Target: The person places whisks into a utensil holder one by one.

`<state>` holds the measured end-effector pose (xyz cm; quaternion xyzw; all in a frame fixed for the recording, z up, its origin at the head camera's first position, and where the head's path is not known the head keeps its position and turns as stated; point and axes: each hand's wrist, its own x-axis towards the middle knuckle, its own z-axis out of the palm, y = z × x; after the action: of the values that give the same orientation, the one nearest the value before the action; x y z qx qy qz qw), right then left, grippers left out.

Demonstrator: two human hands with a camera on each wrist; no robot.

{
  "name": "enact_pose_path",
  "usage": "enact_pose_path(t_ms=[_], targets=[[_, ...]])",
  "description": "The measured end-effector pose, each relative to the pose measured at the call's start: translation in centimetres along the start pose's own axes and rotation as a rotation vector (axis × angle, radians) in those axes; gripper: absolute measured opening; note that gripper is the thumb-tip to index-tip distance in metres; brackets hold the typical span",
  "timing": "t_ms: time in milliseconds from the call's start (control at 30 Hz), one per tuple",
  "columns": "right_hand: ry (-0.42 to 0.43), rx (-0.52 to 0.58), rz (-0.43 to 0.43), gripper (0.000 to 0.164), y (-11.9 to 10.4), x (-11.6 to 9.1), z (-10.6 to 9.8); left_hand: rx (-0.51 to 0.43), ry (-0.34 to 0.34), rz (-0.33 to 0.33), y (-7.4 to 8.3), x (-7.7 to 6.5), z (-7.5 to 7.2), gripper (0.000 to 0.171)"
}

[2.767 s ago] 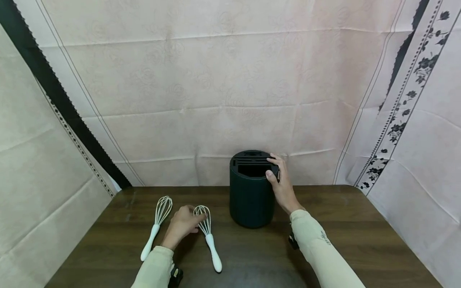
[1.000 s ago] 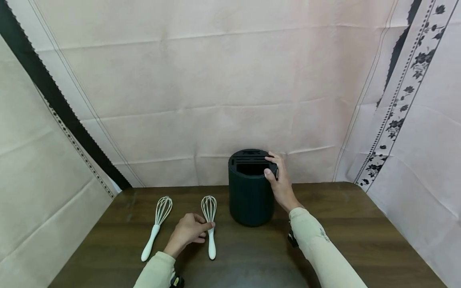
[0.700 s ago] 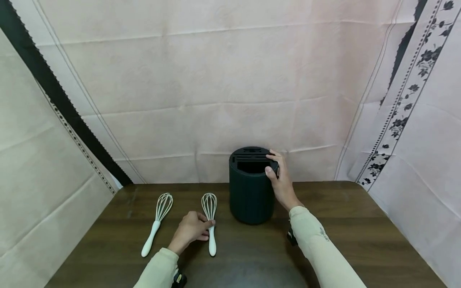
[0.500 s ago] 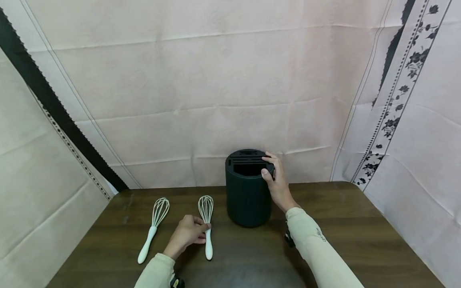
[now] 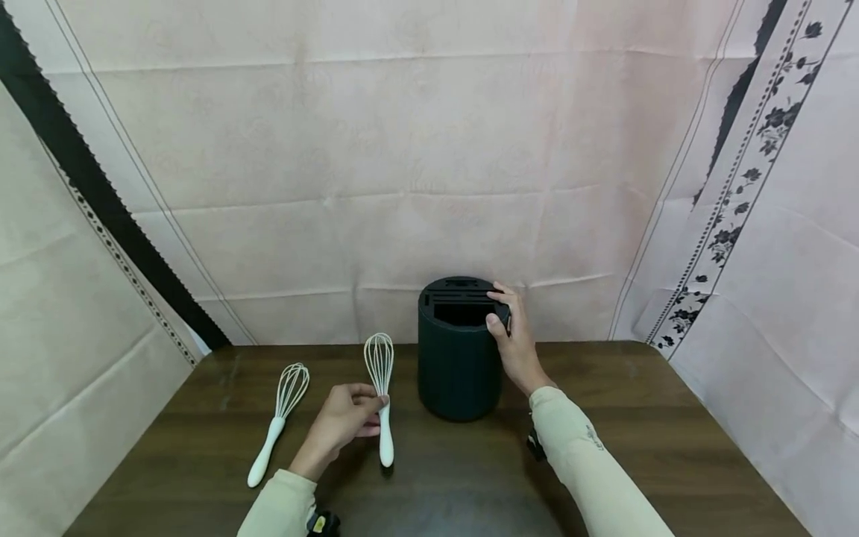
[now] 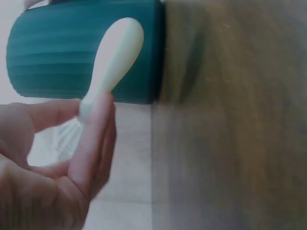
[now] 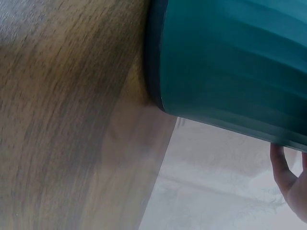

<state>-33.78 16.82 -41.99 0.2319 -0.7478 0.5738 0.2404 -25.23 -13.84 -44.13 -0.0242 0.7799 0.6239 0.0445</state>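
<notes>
Holding the white whisk with looped wires and a smooth bulbous handle [image 5: 385, 431], the left hand [image 5: 344, 419] pinches it between thumb and fingers where wires meet handle. It lies at that hand's right side, wires pointing away from the person and handle end towards them; a dark shadow under the handle suggests that this end is just off the table.

The key relation is sideways: right of the whisk, apart from it in the head view, stands an upright, dark green cylindrical holder with a black slotted top [image 5: 459, 373]. The rectangular opening in that top faces up, above the level of the pinched part, as far as I can judge. The left hand is nearer the whisk; the right hand [image 5: 520, 347] grips the holder's right rim, thumb in front.

Left of the left hand, a second white wire whisk [image 5: 276, 429] lies aslant on the brown wood-grain table [image 5: 443, 485], untouched. Pale patterned cloth [image 5: 403, 149] hangs behind.

Fingers hide most of the wires in the left wrist view, so the exact tilt is unsure. The right wrist view cuts off most of its hand, and the opening's inside is too dark to read.
</notes>
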Motion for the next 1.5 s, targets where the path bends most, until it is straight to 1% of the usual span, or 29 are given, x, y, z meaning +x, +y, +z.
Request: enact_pose_path(t_ms=[133,267,367,500,600,767,867,1000,1167,1333,1400,1500], targets=[[-0.007,0.009,0.003,0.048,-0.8,-0.1,0.2,-0.06,-0.003,0.063,0.8,0.0,-0.1,0.031],[-0.018,0.011,0.016,0.05,-2.8,-0.2,0.1,-0.097,0.015,0.134,1.9,0.1,-0.3,0.029],[-0.017,0.0,0.016,0.05,-2.3,-0.1,0.1,-0.098,0.031,0.192,3.2,0.1,-0.5,0.028],[-0.002,-0.017,0.004,0.047,0.0,0.1,0.1,-0.105,0.038,0.271,5.4,0.0,-0.2,0.031],[0.001,-0.02,0.002,0.044,0.3,0.0,0.1,-0.104,0.035,0.314,7.1,-0.2,0.1,0.033],[0.005,-0.014,-0.002,0.043,0.3,0.0,0.3,-0.116,0.001,0.351,9.3,-0.1,0.4,0.037],[-0.001,-0.002,-0.013,0.043,0.3,0.3,0.5,-0.108,-0.005,0.364,10.4,-0.1,0.3,0.038],[-0.016,0.001,-0.014,0.044,0.2,0.4,0.8,-0.081,0.002,0.392,11.5,0.0,0.2,0.039],[-0.009,-0.009,0.013,0.044,0.1,-0.1,0.5,-0.032,0.003,0.448,12.6,0.1,0.6,0.039],[-0.016,-0.006,0.013,0.045,0.0,-0.4,0.3,0.027,0.041,0.505,13.7,0.1,0.9,0.035],[-0.014,-0.01,0.007,0.045,0.0,-0.3,0.3,0.044,0.052,0.52,14.2,0.2,0.9,0.035],[-0.001,-0.009,-0.001,0.046,-0.1,-0.3,0.3,0.044,0.051,0.529,15.0,0.2,1.1,0.034]])
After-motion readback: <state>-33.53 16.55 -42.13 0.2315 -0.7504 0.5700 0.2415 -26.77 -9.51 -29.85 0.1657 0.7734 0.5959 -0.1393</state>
